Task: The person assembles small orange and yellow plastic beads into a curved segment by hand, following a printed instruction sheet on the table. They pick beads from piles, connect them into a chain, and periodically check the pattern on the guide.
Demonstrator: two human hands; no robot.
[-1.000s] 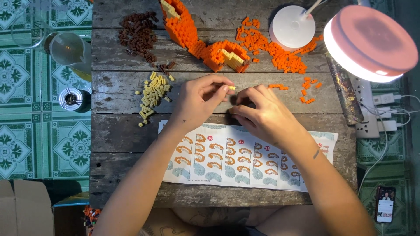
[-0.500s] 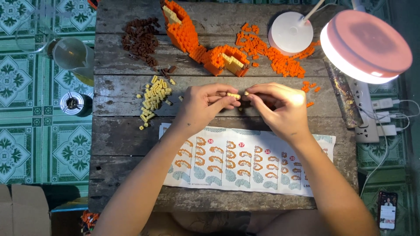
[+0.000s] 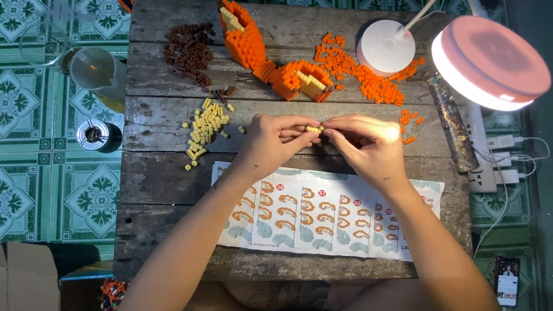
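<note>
Here, mid-frame, I see both hands, left hand [image 3: 271,141] and right hand [image 3: 368,144], pinching shut on a tiny yellow brick piece [image 3: 314,129]: light, stiff, best gripped by its edges.

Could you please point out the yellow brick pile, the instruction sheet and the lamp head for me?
Yellow brick pile [image 3: 206,128], head view, middle of the heap.
Instruction sheet [image 3: 322,222], head view, centre of the paper.
Lamp head [image 3: 489,60], head view, pink top surface.

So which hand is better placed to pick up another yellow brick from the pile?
Left. The left hand sits next to the yellow brick pile, likely a short reach. The right hand lies farther away, pinching the small yellow piece with the left.
</note>
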